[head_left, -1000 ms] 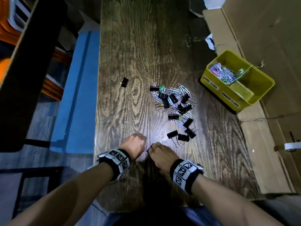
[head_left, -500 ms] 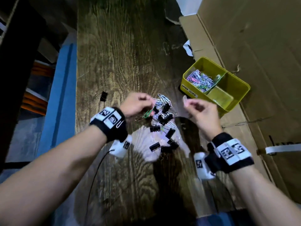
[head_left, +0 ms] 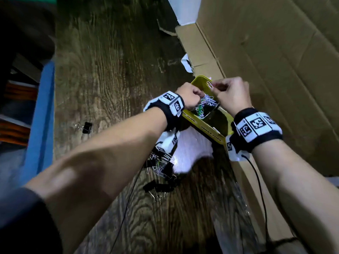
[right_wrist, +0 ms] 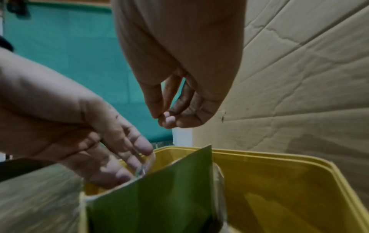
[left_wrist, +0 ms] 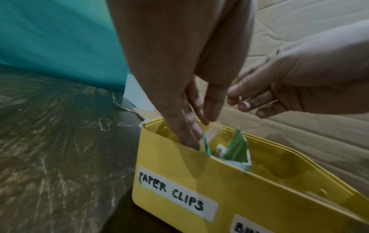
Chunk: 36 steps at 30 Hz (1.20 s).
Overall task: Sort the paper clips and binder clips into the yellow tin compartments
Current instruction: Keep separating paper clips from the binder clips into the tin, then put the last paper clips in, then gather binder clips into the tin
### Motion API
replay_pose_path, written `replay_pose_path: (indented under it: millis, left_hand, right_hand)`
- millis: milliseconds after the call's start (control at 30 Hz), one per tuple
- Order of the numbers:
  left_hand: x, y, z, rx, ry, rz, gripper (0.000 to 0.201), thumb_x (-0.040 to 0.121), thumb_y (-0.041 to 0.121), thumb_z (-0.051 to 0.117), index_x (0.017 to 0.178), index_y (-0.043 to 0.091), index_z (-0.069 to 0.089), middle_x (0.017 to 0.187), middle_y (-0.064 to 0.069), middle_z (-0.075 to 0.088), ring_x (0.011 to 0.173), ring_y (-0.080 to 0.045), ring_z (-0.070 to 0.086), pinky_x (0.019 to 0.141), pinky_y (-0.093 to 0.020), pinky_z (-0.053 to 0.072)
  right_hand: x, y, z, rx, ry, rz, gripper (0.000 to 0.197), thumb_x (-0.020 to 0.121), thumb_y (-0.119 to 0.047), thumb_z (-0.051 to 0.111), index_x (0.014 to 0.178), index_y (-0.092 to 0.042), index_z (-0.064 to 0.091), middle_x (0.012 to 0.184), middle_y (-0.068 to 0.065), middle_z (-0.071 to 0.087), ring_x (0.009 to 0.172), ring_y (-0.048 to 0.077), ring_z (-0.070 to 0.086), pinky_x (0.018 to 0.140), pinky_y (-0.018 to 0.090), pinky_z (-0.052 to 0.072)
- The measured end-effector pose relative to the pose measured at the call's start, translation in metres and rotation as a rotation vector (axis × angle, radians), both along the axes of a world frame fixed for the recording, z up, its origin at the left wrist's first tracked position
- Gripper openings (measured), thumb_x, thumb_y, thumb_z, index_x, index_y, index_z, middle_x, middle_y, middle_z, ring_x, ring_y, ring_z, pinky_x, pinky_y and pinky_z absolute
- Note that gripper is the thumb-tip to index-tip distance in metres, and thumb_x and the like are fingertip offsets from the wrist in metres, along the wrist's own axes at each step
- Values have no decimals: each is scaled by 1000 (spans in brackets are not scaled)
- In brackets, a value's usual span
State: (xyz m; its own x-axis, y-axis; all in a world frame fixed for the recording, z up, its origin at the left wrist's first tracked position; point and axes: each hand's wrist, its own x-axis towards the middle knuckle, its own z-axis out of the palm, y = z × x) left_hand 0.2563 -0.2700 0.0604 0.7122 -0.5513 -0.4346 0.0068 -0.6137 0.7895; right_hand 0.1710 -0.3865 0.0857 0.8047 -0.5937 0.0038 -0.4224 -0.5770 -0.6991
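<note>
Over the yellow tin (head_left: 200,123) at the table's right edge, the right hand (head_left: 232,95) pinches a light, springy, slippery paper clip (head_left: 209,84) by its loop, while the left hand (head_left: 189,97), fingers loosened, reaches into the paper-clip compartment.

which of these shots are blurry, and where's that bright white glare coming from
Head view: forearms smeared by motion, white glare on the table under the wrists, hiding part of the clip pile; its source can't be told. Left wrist view: left hand blurred, tin label readable. Right wrist view: dim, soft throughout.
</note>
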Motion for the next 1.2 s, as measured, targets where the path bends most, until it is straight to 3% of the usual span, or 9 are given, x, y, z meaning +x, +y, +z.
replay_pose_path:
  millis: [100, 300, 400, 533, 633, 767, 900, 1033, 1200]
  left_hand:
    - [6, 7, 12, -38, 50, -115, 39, 79, -2, 64, 116, 12, 65, 103, -7, 68, 74, -15, 59, 78, -32, 53]
    - [29, 96, 18, -131, 179, 114, 19, 90, -6, 49, 102, 1, 62, 80, -8, 65, 62, -14, 61, 53, -24, 51]
    - [42, 159, 12, 297, -149, -114, 15, 90, 11, 58, 102, 13, 67, 90, 0, 68, 69, -10, 60, 62, -25, 49]
    - [39, 210, -4, 510, -185, -343, 37, 86, 15, 64, 122, 24, 58, 116, -3, 62, 91, -15, 55, 91, -26, 42]
    - [34, 224, -25, 589, -222, -373, 52, 84, 18, 66, 130, 31, 48, 127, -10, 45, 108, -24, 52, 103, -37, 39]
    - [27, 230, -45, 610, -379, -348, 39, 83, 21, 65, 121, 23, 58, 118, -11, 54, 112, -33, 53, 101, -51, 38]
    - [23, 237, -53, 534, -464, -270, 21, 90, 16, 57, 110, 14, 65, 111, -12, 63, 104, -31, 59, 102, -46, 41]
    - [38, 243, -55, 478, -523, -71, 23, 93, 15, 53, 113, 12, 64, 109, -8, 62, 83, -19, 54, 75, -19, 41]
    - [70, 243, -59, 476, -435, 101, 24, 92, 15, 55, 113, 10, 63, 110, -16, 63, 88, -26, 62, 82, -31, 52]
  right_hand:
    - [7, -2, -3, -110, 111, 83, 19, 86, -21, 67, 104, -18, 73, 106, 7, 72, 101, 21, 65, 102, 32, 45]
    - [9, 26, 5, -291, 168, 345, 28, 89, -26, 61, 115, -19, 67, 117, 10, 65, 103, 27, 61, 96, 36, 47]
    - [2, 72, -3, -268, 81, 650, 24, 88, -19, 61, 110, -13, 69, 110, 11, 67, 102, 28, 60, 93, 34, 43]
    - [-8, 142, -38, -205, 236, 920, 32, 87, -13, 56, 117, -14, 65, 116, 9, 63, 112, 27, 51, 100, 38, 40]
    - [-10, 178, -61, -263, 325, 933, 46, 87, -20, 56, 132, -15, 51, 130, 10, 52, 121, 28, 44, 103, 40, 37]
    - [-2, 202, -80, -288, 393, 866, 60, 89, -23, 56, 144, -16, 32, 142, 12, 39, 128, 30, 39, 106, 41, 35]
    - [11, 214, -91, -313, 362, 808, 47, 91, -23, 52, 137, -19, 43, 128, 11, 50, 117, 30, 47, 99, 41, 40]
    - [18, 219, -96, -341, 291, 786, 30, 92, -23, 51, 118, -17, 63, 121, 6, 61, 115, 26, 50, 97, 37, 38]
    - [23, 220, -84, -199, 60, 699, 28, 85, -3, 59, 111, -3, 68, 104, 15, 70, 95, 29, 63, 88, 33, 48]
